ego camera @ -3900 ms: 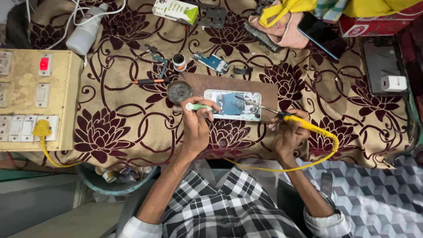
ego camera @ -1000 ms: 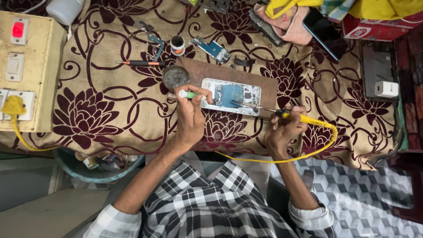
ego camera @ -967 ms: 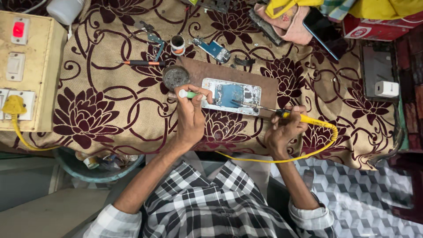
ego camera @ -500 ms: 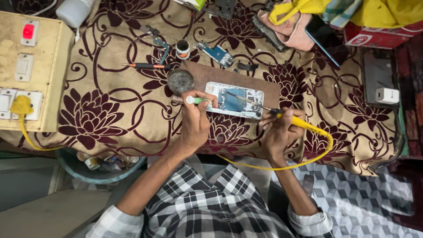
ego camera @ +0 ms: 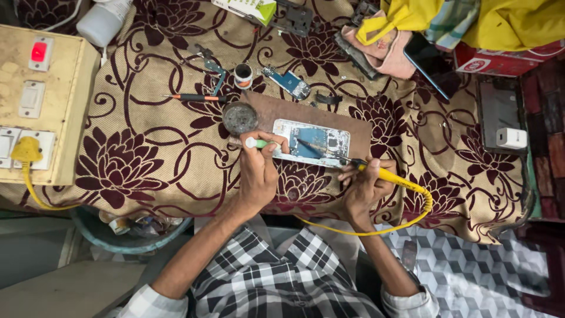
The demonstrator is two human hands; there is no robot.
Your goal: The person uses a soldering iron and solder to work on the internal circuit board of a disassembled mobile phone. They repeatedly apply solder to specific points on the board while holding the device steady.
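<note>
— Left hand: fingers clamped on a green-tipped tool at the opened phone, flat on the brown board on the worktop.
— Right hand: fingers clamped on the yellow soldering iron, tip over the phone's innards. Risk: a slip scorching nearby parts; cord snagging.
— Against half a second ago: same grips, view merely shifted.

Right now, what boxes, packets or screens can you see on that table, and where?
White and green carton: top edge, middle.
Red box: top right, under yellow cloth.
Dark-screened phone: top right, lying tilted.
Opened phone: on the brown board, between the hands.
</note>
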